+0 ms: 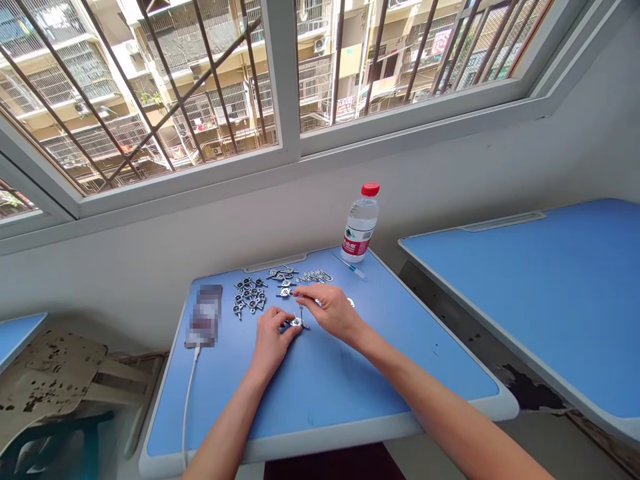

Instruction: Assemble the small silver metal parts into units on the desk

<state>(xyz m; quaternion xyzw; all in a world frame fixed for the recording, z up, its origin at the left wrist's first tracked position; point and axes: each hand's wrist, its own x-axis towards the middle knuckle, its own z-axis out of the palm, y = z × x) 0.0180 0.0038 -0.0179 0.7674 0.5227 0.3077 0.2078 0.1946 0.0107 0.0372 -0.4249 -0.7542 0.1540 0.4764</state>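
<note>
My left hand point(273, 340) rests on the blue desktop point(320, 393), its fingertips against a small silver metal fitting point(297, 322) with a thin pin standing up from it. My right hand point(327, 310) hovers just above and to the right, fingers curled, and its grip is hidden. Beyond the hands lie a cluster of dark-centred metal fittings point(249, 295) and looser silver pieces point(300, 275). A small blue-and-silver screwdriver point(353, 269) lies near the far edge.
A red-capped water bottle point(360, 223) stands at the desk's far edge. A blurred phone point(204, 315) with a white cable point(189, 400) lies on the left. Another blue desk point(520, 293) is on the right, a stained seat point(50, 380) lower left, and barred windows point(150, 87) ahead.
</note>
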